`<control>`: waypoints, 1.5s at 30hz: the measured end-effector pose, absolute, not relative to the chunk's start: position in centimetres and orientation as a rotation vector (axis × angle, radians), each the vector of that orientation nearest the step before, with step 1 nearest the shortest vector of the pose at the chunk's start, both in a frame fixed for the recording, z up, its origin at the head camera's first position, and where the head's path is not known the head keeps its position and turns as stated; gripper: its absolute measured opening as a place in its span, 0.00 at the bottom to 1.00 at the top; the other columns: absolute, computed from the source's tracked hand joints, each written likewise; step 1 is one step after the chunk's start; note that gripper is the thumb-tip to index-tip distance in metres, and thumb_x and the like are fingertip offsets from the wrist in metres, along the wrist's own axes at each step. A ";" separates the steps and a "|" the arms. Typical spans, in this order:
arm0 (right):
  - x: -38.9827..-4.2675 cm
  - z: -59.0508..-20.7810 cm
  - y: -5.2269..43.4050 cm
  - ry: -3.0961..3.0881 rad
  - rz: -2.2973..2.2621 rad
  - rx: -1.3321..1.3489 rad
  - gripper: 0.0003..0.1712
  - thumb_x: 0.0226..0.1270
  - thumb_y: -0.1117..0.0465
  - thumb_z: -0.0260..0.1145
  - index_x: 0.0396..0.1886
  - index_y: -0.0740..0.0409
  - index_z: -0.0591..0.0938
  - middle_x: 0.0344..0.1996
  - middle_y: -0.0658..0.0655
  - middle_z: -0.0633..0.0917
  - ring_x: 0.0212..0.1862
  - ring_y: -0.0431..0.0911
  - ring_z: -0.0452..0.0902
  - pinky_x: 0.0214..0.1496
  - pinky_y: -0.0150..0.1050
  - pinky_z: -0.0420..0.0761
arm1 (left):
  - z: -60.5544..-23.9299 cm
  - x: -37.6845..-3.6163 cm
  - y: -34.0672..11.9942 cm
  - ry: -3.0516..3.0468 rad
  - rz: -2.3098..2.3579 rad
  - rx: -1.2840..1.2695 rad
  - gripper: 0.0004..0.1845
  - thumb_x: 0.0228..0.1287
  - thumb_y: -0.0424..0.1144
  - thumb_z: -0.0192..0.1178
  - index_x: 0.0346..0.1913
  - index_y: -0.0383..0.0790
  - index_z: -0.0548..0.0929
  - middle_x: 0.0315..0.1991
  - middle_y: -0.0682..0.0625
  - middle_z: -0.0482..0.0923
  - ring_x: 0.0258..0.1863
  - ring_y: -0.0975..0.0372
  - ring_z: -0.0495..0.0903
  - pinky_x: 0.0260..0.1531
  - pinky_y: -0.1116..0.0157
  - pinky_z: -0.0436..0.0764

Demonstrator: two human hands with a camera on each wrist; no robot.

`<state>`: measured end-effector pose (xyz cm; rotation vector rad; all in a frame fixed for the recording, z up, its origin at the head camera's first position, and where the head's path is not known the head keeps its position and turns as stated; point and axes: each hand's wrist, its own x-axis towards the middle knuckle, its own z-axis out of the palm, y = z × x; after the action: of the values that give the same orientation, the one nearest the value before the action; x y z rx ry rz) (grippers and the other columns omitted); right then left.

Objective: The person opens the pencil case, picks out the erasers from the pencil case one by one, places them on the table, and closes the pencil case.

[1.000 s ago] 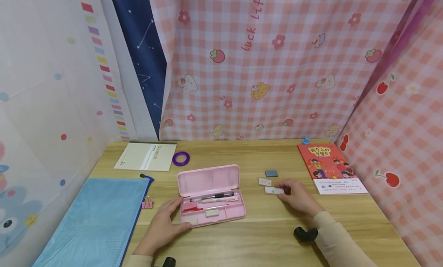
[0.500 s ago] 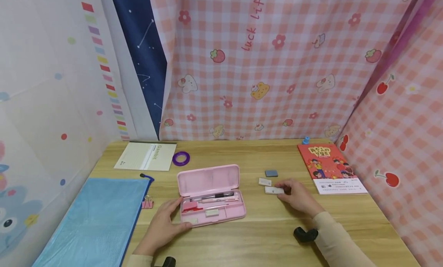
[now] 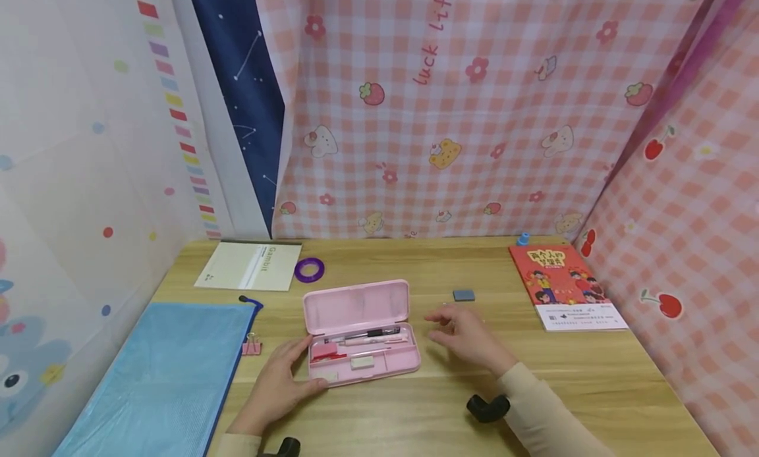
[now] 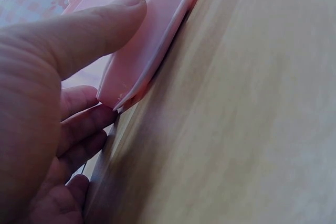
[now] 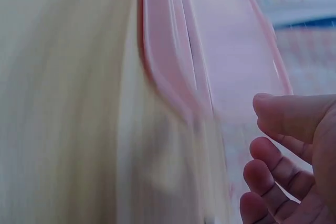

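Observation:
A pink pencil case [image 3: 402, 360] lies on the table with its lid [image 3: 356, 307] raised; inside are pens [image 3: 379, 332], a pink block [image 3: 324, 351] and a whitish eraser [image 3: 362, 362]. My left hand [image 3: 277, 386] holds the case's left end, thumb along the front; in the left wrist view its thumb [image 4: 113, 22] lies over the case wall. Right of the case, my right hand [image 3: 468, 338] hovers with fingers loosely bent and apart. Nothing shows between them in the right wrist view. That hand mostly hides two white blocks behind it. A blue-grey eraser [image 3: 464, 295] lies just beyond.
A blue mesh pouch [image 3: 154, 371] and a pink binder clip [image 3: 252, 346] lie left. Behind them are a notebook [image 3: 237, 266] and a purple tape roll [image 3: 309, 270]. A red book [image 3: 557, 279] and a small blue object [image 3: 523, 238] are at the right.
My right hand has let go of the white block it was touching and moved left toward the pencil case. My left hand has stayed on the case.

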<state>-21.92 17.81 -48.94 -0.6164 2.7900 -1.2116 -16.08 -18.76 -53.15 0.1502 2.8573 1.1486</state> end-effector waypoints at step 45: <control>-21.3 -50.7 0.9 2.852 -0.777 -1.082 0.16 0.56 0.57 0.70 0.47 0.52 0.87 0.33 0.44 0.81 0.36 0.36 0.69 0.38 0.25 0.72 | -53.1 -15.9 -18.7 2.867 1.166 0.194 0.52 0.41 0.63 0.73 0.70 0.43 0.68 0.67 0.42 0.67 0.68 0.46 0.62 0.65 0.44 0.62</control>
<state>-21.35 0.93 -50.66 -1.0824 2.8523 -0.7770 -15.95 -18.74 -53.13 0.1939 2.8674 1.1662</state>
